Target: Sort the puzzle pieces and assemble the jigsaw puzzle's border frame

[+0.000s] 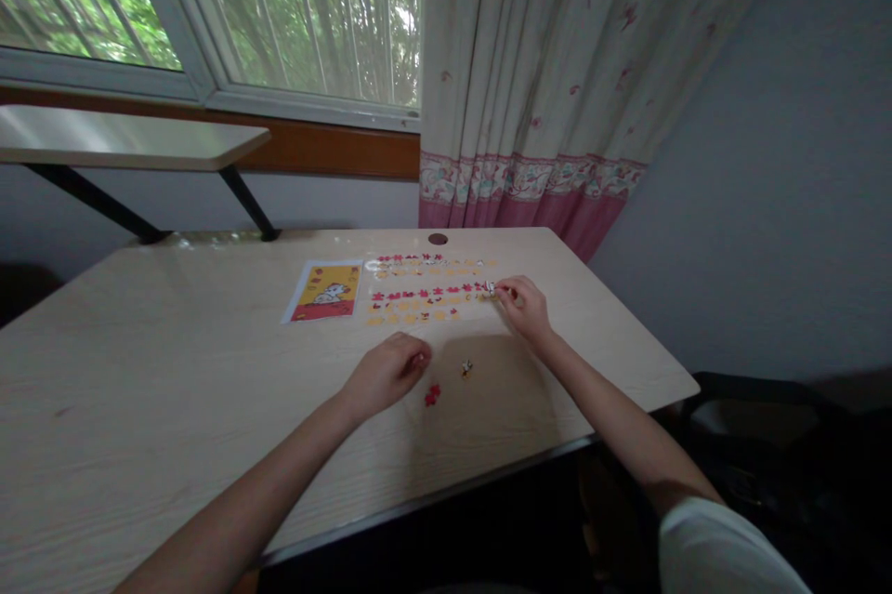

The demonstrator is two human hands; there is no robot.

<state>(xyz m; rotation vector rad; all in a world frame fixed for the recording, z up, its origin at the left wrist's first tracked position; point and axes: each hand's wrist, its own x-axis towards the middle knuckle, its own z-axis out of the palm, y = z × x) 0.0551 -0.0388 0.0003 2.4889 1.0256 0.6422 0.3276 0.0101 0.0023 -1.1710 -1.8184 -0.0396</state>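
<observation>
My right hand [524,304] reaches to the right end of rows of small jigsaw pieces [425,292] laid out on the light wooden table [139,371]. Its fingers pinch a small white piece [491,288] at the row's end. My left hand [387,373] rests on the table nearer to me, fingers curled, with something small at its fingertips that I cannot make out. A red piece [433,394] and a small dark-and-yellow piece [466,367] lie loose just right of that hand.
A yellow and red picture card [325,290] lies left of the rows. A cable hole [438,239] sits at the table's far edge. A shelf on black brackets [118,138] hangs below the window. A curtain [557,73] hangs at the back right.
</observation>
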